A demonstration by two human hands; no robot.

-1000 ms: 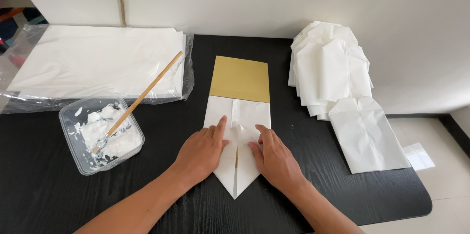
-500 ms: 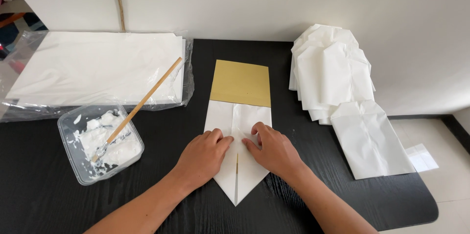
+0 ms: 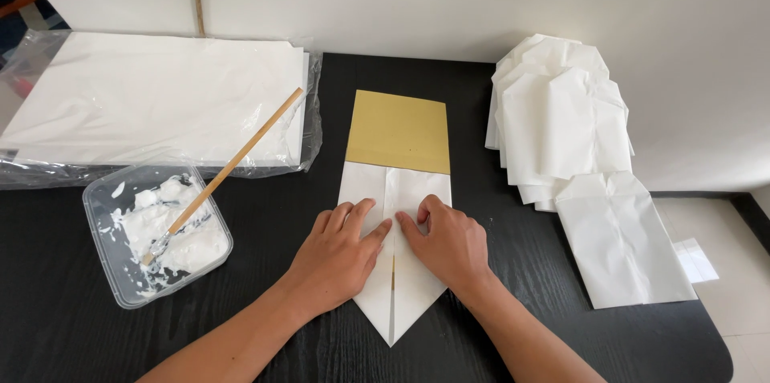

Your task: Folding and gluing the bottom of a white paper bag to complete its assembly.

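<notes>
Looks like the creasing stage of a paper fold. Left hand (image 3: 341,259) and right hand (image 3: 449,243) both flat and palm-down on the white folded sheet (image 3: 395,311), fingers loosely together rather than splayed, pinching nothing, just pressing. Fingertips almost meeting over the centre seam where the two flaps come together.

Sheet itself dead centre on the black table (image 3: 521,335), lower end folded to a point toward the body, upper end tucked against a tan cardboard rectangle (image 3: 399,130) that pokes out above it, probably a template inside the fold. Hard to tell how far under the paper it runs.

Judging by the narrow gap along the seam: calls for even, firm pressure running outward along the diagonal edges so both flaps stay symmetrical and the point stays sharp. Thin paper, so easy to wrinkle or skew if shoved sideways.

Materials round-up:
- thin matte white paper, crisp creases, slightly translucent
- stiff, smooth tan card
- clear plastic tub (image 3: 120,299) on the left, thick lumpy white paste (image 3: 192,243) inside, wooden-handled brush (image 3: 241,154) leaning in it
- flat stack of white sheets (image 3: 152,98) in crinkly clear wrap, far left
- pile of folded white bags (image 3: 561,118) on the right, one more bag (image 3: 622,239) lying flat in front of it
- table dark with visible wood grain
</notes>
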